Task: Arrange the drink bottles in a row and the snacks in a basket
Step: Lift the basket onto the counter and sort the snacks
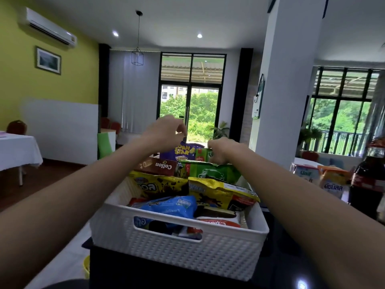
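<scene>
A white plastic basket point(187, 245) stands on a dark table point(291, 268), filled with snack packs: yellow chocolate bags point(160, 184), a blue bag point(173, 205), a brown Collon box point(160, 163) and a green bag point(210, 170). At the far end a purple Corn Star bag point(183, 151) stands upright beside a small green pack point(203, 154). My left hand point(166, 130) hovers just above the purple bag with fingers curled; whether they touch it is unclear. My right hand point(220, 149) is closed on the edge of the small green pack. A dark cola bottle point(368, 180) stands at the right.
Two drink cartons, one white-blue point(306, 174) and one orange point(333, 180), stand left of the cola bottle. A white-clothed table point(16, 151) is at the far left. A yellow object point(86, 265) lies low beside the dark table. A white pillar point(287, 80) rises behind.
</scene>
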Demonstrator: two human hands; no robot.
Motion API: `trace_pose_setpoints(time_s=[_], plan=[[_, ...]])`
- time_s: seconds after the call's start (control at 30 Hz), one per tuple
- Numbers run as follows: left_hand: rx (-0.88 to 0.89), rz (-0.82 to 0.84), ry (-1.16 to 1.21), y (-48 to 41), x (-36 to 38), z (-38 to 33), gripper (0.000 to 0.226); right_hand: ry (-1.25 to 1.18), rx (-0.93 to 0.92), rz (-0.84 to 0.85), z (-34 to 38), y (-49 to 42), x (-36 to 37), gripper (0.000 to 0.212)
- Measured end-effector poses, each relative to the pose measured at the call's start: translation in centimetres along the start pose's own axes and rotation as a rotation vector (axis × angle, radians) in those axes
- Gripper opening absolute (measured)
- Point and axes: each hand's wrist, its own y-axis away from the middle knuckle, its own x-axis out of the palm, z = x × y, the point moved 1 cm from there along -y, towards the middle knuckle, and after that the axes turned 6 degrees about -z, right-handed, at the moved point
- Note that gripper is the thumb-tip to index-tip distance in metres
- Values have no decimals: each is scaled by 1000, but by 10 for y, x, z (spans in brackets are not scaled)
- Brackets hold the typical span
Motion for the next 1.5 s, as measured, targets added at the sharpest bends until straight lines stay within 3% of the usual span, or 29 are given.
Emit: trace_pose_setpoints(time_s=[0.03,0.1,0.2,0.33,0.43,0.6,0.7,0.77,0.8,0.87,0.93,1.0,1.1,1.23,1.3,1.4,1.5], plan=[[17,53,65,7,-12,-10,8,-12,29,-28,-3,-1,1,43],[-43,387,159,26,-39,-29,13,-53,70,-62,-9,0,0,42],[-145,807,-67,46,-63,-31,13,-76,73,2,-15,6,-5,61],[-104,935,-241,62,-61,-22,14,-24,19,123,-7,18,-11,63],[-31,888,-277,65,-50,-18,41,-16,1,129,5,22,-17,56],[29,589,-412,49,-25,-5,40,-17,41,148,5,25,-32,38],[47,282,-484,40,-10,-2,37,-59,14,124,4,30,-34,40],[131,111,-525,35,-1,-6,48,-97,11,151,3,30,-30,49],[181,120,-513,32,3,-9,60,-120,20,174,2,28,-26,52],[147,302,-386,27,8,-12,78,-203,40,187,-1,25,-21,44],[-40,509,-230,24,16,-7,77,-266,71,140,-2,24,-21,43],[-146,586,-199,24,26,-2,70,-293,142,55,-5,22,-20,59],[-151,515,-287,27,31,0,70,-268,252,-2,-10,23,-21,69],[-105,414,-480,30,28,-4,65,-499,353,25,-19,26,-35,33],[-109,394,-488,32,25,-8,62,-513,381,60,-22,25,-51,24],[-116,322,-446,30,22,-17,54,-436,361,85,-24,23,-73,25],[-98,93,-426,17,18,-17,42,-339,262,-55,-24,22,-79,25]])
